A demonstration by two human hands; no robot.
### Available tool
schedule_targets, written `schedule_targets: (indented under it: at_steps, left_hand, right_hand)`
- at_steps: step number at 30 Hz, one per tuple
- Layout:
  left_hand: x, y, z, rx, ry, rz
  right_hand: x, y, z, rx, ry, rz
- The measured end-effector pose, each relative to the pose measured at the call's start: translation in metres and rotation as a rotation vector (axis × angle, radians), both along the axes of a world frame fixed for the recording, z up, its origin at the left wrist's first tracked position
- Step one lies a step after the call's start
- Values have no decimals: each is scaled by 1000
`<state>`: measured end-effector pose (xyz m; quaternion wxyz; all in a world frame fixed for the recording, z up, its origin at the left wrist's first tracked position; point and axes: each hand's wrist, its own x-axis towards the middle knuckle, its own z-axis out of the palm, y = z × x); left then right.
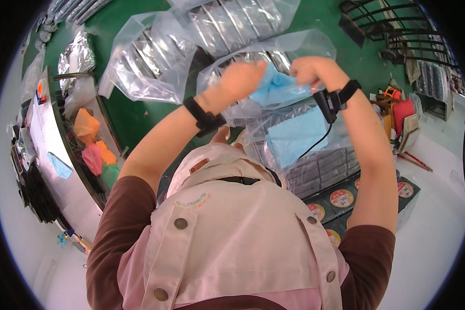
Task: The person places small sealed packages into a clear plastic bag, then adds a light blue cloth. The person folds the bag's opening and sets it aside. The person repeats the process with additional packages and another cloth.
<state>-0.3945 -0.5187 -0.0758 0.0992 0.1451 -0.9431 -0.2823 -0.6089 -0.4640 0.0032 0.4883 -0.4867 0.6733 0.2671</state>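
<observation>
My left hand (245, 79), blurred, is closed at the left edge of a crumpled light-blue cloth-like sheet (273, 87). On the right side of that sheet, my right hand (314, 71) has its fingers curled in and pinches it. The sheet lies over the mouth of a clear plastic bag (314, 42) that holds shiny wrapped packs (232, 60). Closer to my body, a second light-blue sheet (298, 133) with a scalloped edge rests flat on another bag of dark wrapped packs (314, 170). My fingertips are partly hidden by the hands themselves.
More bagged packs (151, 58) stand on the green floor (135, 120) ahead. Left is a white-topped table (50, 135) with coloured cloths (87, 126) beside it. A black metal rack (395, 31) is far right. Dark packs with round labels (341, 197) lie near my right arm.
</observation>
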Motion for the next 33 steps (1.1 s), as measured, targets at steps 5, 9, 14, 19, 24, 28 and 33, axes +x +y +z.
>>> schedule_targets:
  at_steps: [5,9,14,19,24,28,33]
  left_hand:
    - [24,-44,28,280,-1095,-489]
    - [55,-52,98,703,-979,-310]
    - [80,-30,125,-152,-481,26]
    - [58,6,35,-366,-446,-354]
    - [46,17,-3,-168,-752,-331]
    - [54,13,-10,-107,-692,-388]
    - [57,16,-11,-82,-766,-412]
  right_hand:
    - [-24,-4,-2,28,96,32]
    - [-11,-7,-20,-618,-208,-484]
    - [-15,0,-28,-1353,-481,-378]
    - [-35,27,-70,-956,-144,203]
    - [-26,34,-78,-837,8,319]
    - [-21,30,-74,-680,124,255]
    - [-15,33,-101,-1104,178,82]
